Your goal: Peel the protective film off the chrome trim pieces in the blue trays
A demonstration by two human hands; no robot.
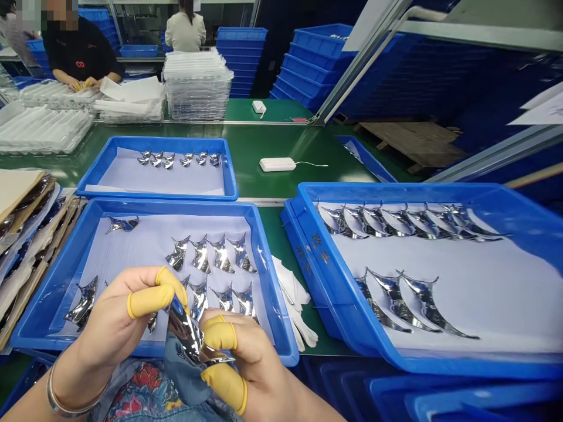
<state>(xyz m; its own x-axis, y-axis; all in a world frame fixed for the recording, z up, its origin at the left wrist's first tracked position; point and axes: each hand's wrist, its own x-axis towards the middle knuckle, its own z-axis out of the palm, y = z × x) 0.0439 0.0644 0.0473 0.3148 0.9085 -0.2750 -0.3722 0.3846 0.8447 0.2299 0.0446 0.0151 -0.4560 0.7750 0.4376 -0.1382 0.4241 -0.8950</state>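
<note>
Over the near edge of the blue tray point(176, 206), a chromed part point(188, 334) is being held, its upper end being pinched by the left hand point(118, 308) and its lower end being grasped by the right hand point(259, 354), against a blue-grey cloth point(182, 375). Light, stiff, slippery handling is being suggested by the thin, glossy form; since the finish is probably easily scratched, edges and tips are being judged the safest holds.
</note>
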